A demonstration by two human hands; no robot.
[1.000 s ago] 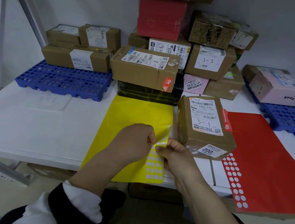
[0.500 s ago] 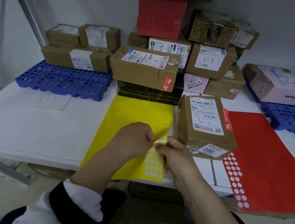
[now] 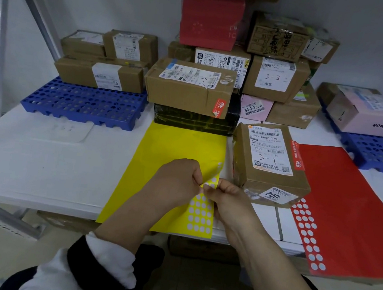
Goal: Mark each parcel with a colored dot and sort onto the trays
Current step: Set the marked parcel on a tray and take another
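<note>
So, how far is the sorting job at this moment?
Looks done: a few parcels lie on the left blue tray and the right blue tray. In hand: the left hand and right hand pinch the yellow dot sheet, seemingly peeling a dot. Left: the parcel marked 3-1 beside it shows no dot, and the stack of parcels behind waits.

The white table bore a yellow sheet at six o'clock, a red sheet at four, a blue tray at ten, a second blue tray at three, and stacked parcels at twelve.
</note>
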